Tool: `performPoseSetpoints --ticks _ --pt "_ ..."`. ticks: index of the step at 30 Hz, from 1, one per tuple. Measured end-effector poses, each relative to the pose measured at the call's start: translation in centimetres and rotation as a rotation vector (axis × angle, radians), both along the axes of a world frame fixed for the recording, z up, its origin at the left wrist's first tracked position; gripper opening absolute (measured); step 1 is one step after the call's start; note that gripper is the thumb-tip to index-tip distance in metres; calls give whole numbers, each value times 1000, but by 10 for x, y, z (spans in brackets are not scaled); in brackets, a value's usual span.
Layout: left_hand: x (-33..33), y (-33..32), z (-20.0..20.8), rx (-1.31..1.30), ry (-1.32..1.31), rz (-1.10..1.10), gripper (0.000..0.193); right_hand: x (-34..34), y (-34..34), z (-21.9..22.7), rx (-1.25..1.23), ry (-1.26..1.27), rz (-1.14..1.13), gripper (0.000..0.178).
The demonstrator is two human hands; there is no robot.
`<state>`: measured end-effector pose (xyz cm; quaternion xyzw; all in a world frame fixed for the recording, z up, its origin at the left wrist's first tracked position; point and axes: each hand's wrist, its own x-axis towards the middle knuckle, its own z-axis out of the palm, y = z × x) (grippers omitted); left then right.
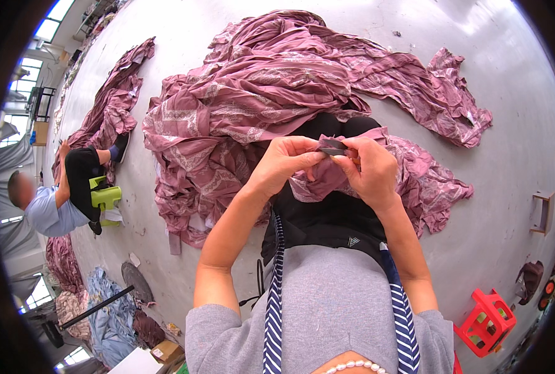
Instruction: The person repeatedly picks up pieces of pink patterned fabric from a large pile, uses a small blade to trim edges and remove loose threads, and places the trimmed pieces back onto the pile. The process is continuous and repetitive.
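Note:
Over my lap lies mauve-pink fabric (320,187) with a pale lace-like pattern. At its upper edge my left hand (288,162) and my right hand (371,167) meet, both closed in a pinch. Between the fingertips shows a short dark grey strip (333,148), partly covered by the fingers. Too little of it shows to tell its exact kind. The fabric hangs below both hands and runs out to the right. A large heap of the same fabric (259,93) is spread on the floor beyond my knees.
At the left a person (56,202) sits on a green stool (106,196) beside more mauve fabric (110,106). A red plastic stool (486,321) stands at the lower right, with a small wooden frame (542,213) farther off. Blue cloth (111,318) lies piled at the lower left.

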<state>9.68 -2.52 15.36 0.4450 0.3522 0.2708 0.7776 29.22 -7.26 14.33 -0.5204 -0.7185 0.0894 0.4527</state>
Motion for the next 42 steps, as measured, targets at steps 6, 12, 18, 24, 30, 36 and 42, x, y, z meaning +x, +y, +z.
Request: performPoseSetpoints --ticks 6,12,18,24,30,36,42 --pt "6 -5 -1 69 32 3 20 -3 0 -2 -25 -44 -8 27" --pt "5 -5 -1 65 75 24 20 2 -6 -4 -217 183 -26 24" --pt "-2 -5 -1 52 78 56 21 7 -2 3 -405 737 83 35" --pt "-6 -7 0 81 77 44 22 -6 10 6 -453 587 216 29" --pt "-4 -12 -5 115 173 -34 17 -8 30 -6 -394 705 -20 11" --pt "-15 -7 -10 24 59 119 16 10 20 8 -384 479 -77 20" --pt "-11 -9 -6 -23 3 137 7 -4 9 -11 -492 523 136 18"
